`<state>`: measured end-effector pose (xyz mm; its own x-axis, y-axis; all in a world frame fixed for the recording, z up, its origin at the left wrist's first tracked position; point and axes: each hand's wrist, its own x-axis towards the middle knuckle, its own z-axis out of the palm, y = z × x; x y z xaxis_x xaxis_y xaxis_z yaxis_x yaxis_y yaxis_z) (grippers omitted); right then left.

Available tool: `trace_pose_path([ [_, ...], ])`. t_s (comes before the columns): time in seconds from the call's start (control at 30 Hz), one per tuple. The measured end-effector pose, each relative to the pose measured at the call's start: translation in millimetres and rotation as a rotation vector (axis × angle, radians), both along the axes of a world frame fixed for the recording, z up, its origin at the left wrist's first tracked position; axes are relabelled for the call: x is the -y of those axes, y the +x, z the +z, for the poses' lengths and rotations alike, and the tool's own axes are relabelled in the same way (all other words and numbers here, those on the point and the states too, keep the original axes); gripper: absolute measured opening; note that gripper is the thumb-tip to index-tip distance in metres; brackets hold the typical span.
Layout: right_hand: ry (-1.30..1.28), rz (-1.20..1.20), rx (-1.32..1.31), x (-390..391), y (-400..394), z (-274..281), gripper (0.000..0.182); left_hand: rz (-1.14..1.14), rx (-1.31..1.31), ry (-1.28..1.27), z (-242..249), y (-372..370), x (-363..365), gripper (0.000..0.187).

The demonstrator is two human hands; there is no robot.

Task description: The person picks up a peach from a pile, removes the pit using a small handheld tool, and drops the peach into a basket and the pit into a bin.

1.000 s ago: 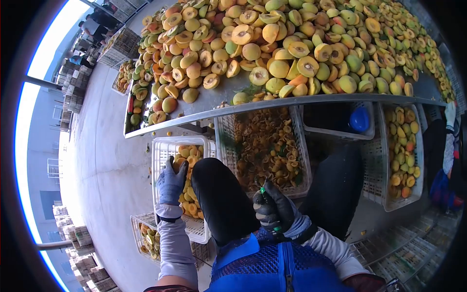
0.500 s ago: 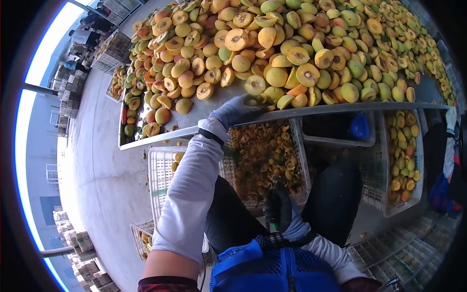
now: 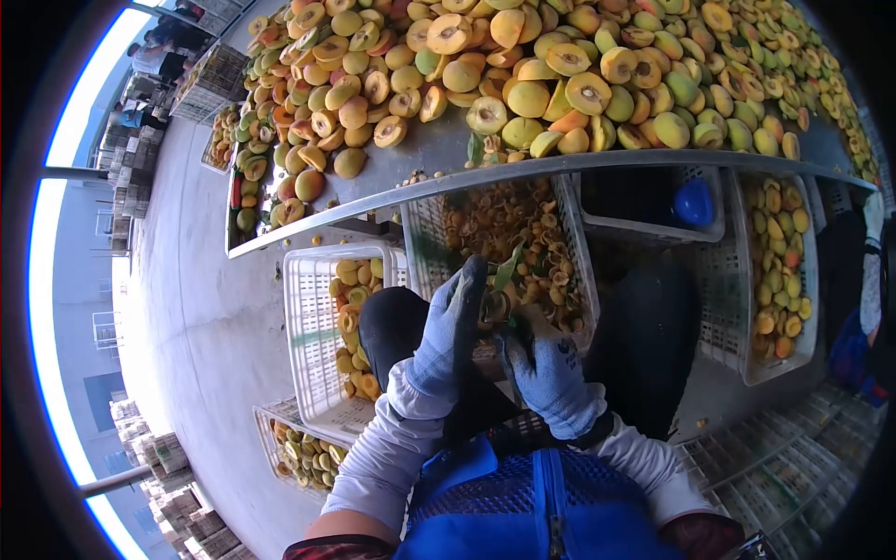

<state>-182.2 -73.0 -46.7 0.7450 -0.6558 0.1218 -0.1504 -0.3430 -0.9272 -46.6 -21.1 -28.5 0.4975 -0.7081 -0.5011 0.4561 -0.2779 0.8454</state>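
My left hand (image 3: 446, 327), in a blue-grey glove, is closed round a small fruit piece (image 3: 496, 306) with a green leaf (image 3: 507, 270) sticking up beside it. Close against it on the right, my right hand (image 3: 546, 369) has its gloved fingers bent round something I cannot make out. Both hands are above my lap, in front of a crate (image 3: 581, 271) of pitted scraps. Beyond them, halved yellow-orange fruit (image 3: 588, 93) is heaped on a metal table (image 3: 420, 191).
A white crate (image 3: 308, 345) of fruit halves stands left, with a smaller crate (image 3: 280, 467) below it. At right are a dark bin holding a blue object (image 3: 693, 202) and another fruit crate (image 3: 747, 355). A co-worker's gloved hand (image 3: 874, 219) is at the far right edge.
My left hand has come back from the table edge to my lap, now with a fruit piece and leaf. My right hand has risen to meet it. The view has shifted slightly.
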Motion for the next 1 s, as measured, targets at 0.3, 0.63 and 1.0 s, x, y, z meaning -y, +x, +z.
trace_pose_path([
  [0.3,-0.211,-0.006,0.01,-41,-16,-9,0.037,0.057,0.515,-0.187,-1,-35,-27,0.03],
  [0.63,0.393,0.184,0.044,-32,-21,-9,0.035,-0.101,0.075,-0.062,17,-15,-30,0.032],
  [1.0,2.383,0.806,0.541,-33,-24,-12,0.044,-0.165,0.554,-0.258,7,-31,-34,0.041],
])
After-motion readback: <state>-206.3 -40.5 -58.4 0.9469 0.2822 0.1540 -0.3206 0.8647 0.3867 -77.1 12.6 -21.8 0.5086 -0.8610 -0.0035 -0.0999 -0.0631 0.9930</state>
